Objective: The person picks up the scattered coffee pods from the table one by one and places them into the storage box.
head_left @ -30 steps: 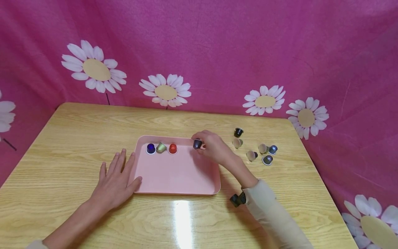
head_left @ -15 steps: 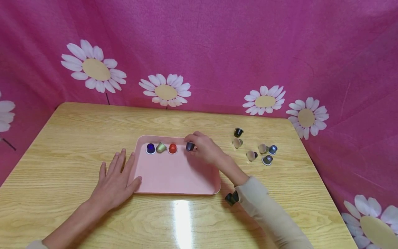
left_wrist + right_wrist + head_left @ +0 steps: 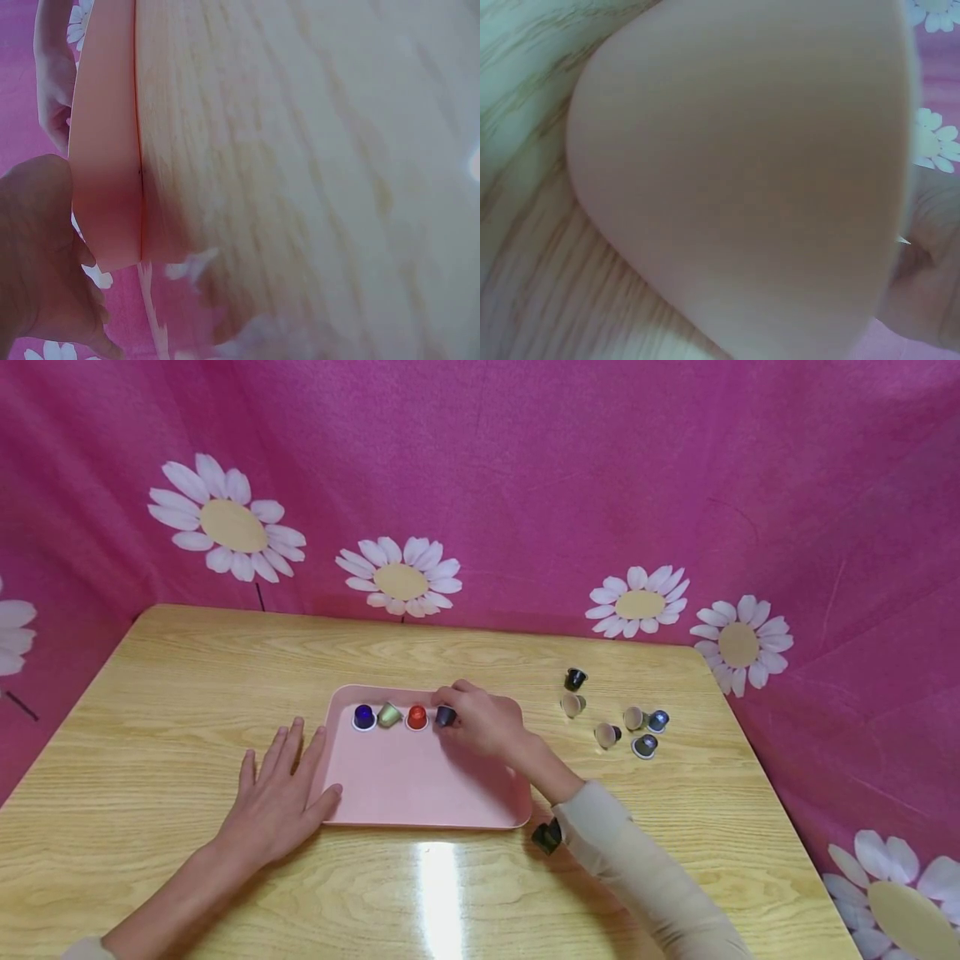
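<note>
On a wooden table (image 3: 187, 693), a right hand (image 3: 486, 722) pinched a dark capsule (image 3: 445, 716) between thumb and fingers, toward 12 o'clock in a pink tray (image 3: 420, 785). A red capsule (image 3: 417, 718) stood just beside it at 9 o'clock, with a green capsule (image 3: 389, 716) and a blue capsule (image 3: 363, 717) beyond. The left hand (image 3: 276, 802) lay with fingers spread, at the tray's 8 o'clock. Loose capsules (image 3: 634, 718) sat outside, toward 3 o'clock.

A sideways nudge could have toppled the red capsule; the green one, lying tilted, looked likeliest to roll if the tray were jogged.

Fingers hid the dark capsule's base, so contact with the tray could not be told. The tray's wall blocked most of the right wrist view.
</note>
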Demonstrator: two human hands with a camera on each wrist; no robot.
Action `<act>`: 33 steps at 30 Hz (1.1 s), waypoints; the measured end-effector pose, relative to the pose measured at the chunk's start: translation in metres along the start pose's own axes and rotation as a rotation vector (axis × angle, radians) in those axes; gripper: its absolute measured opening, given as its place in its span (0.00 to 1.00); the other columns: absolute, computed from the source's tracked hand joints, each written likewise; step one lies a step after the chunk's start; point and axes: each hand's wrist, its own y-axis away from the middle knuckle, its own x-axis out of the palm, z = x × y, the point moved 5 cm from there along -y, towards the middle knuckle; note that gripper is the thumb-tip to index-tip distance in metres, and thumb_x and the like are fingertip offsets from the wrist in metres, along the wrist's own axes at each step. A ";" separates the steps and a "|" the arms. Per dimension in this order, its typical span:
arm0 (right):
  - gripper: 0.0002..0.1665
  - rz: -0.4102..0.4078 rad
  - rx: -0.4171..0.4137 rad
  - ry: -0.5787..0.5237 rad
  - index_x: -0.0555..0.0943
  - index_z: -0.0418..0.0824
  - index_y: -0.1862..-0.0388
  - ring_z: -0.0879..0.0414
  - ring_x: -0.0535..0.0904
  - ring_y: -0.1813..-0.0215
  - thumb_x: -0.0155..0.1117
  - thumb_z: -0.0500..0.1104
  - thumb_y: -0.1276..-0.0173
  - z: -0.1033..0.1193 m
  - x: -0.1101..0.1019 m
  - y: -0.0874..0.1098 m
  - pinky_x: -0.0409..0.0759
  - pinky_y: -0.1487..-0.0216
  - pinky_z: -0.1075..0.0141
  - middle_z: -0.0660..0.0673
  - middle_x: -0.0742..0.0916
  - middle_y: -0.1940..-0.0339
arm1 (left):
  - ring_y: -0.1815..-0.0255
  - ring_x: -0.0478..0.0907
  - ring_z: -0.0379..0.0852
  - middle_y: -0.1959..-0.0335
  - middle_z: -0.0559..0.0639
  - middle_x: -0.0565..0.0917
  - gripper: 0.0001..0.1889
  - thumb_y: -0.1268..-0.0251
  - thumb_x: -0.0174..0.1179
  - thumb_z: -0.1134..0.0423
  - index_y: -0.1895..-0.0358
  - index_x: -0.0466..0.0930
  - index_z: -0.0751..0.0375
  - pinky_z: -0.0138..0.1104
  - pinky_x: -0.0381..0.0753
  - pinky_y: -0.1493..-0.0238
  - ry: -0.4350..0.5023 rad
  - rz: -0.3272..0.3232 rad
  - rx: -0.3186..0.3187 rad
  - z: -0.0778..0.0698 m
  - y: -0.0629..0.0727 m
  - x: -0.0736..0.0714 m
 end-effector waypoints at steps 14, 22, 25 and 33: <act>0.20 -0.008 -0.036 -0.014 0.82 0.35 0.47 0.52 0.78 0.56 0.74 0.33 0.39 0.002 0.006 -0.006 0.79 0.56 0.65 0.41 0.82 0.57 | 0.22 0.39 0.70 0.21 0.71 0.42 0.42 0.26 0.49 0.43 0.20 0.48 0.64 0.70 0.35 0.33 0.000 -0.010 0.005 0.000 -0.001 -0.001; 0.18 0.000 -0.028 -0.010 0.82 0.35 0.48 0.53 0.76 0.58 0.72 0.32 0.38 0.001 0.008 -0.006 0.77 0.59 0.65 0.42 0.81 0.59 | 0.22 0.39 0.70 0.21 0.71 0.42 0.42 0.26 0.49 0.42 0.20 0.48 0.65 0.70 0.35 0.33 0.001 -0.012 0.008 0.000 -0.001 -0.001; 0.17 -0.002 -0.026 -0.020 0.82 0.35 0.49 0.53 0.76 0.59 0.72 0.32 0.38 0.000 0.009 -0.005 0.77 0.58 0.65 0.42 0.81 0.59 | 0.22 0.40 0.70 0.21 0.71 0.42 0.42 0.26 0.49 0.42 0.20 0.48 0.65 0.70 0.35 0.33 0.004 -0.011 0.008 0.000 -0.001 -0.001; 0.18 0.001 -0.019 -0.015 0.82 0.35 0.50 0.53 0.76 0.59 0.72 0.32 0.39 -0.001 0.011 -0.006 0.78 0.58 0.64 0.42 0.81 0.59 | 0.22 0.39 0.70 0.21 0.71 0.42 0.42 0.26 0.50 0.43 0.20 0.48 0.65 0.70 0.35 0.33 0.012 -0.011 0.006 0.000 0.000 -0.001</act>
